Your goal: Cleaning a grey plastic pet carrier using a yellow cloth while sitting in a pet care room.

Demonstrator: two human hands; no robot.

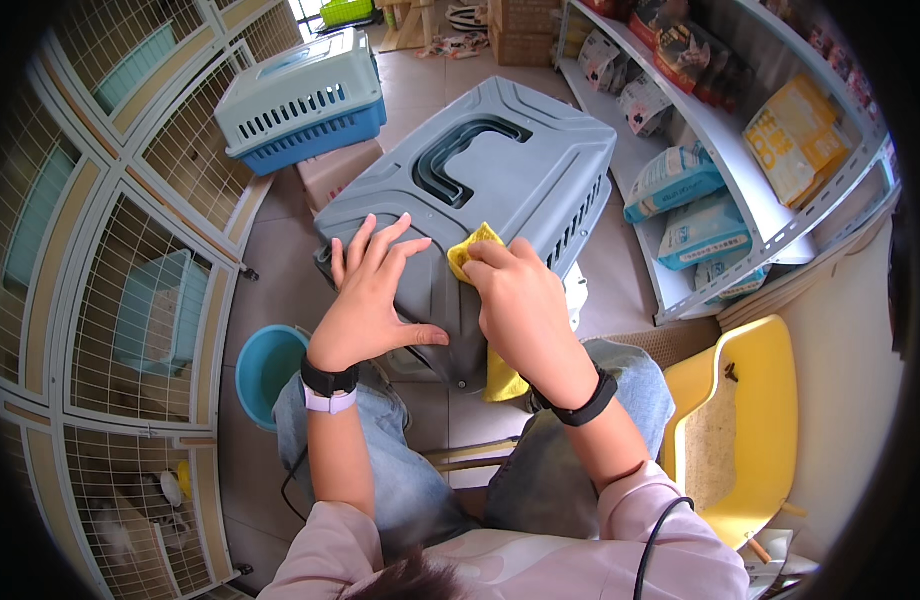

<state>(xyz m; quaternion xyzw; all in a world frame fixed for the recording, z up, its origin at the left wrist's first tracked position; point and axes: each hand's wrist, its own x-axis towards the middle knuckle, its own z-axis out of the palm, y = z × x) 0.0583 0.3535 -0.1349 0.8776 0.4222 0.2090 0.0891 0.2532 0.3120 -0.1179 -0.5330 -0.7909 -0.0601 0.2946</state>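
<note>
A grey plastic pet carrier (505, 180) stands before my knees, its recessed handle (437, 176) folded down in the top. My left hand (377, 296) rests with spread fingers on the carrier's near left part and holds nothing. In my right hand (516, 300) is a yellow cleaning cloth (505, 379), pinched against the near edge of the top. Part of the cloth sticks up past the fingers, and the rest hangs down below the hand. Vent slots (580, 221) run along the carrier's right side. Whatever supports the carrier is mostly hidden.
A blue bucket (268, 375) stands at my left leg. Wire-fronted cages (141, 300) line the left side; a blue-and-white carrier (302, 97) sits beyond. Right, metal shelving (719, 135) holds bagged goods (673, 180), with a yellow chair (767, 420) nearer me.
</note>
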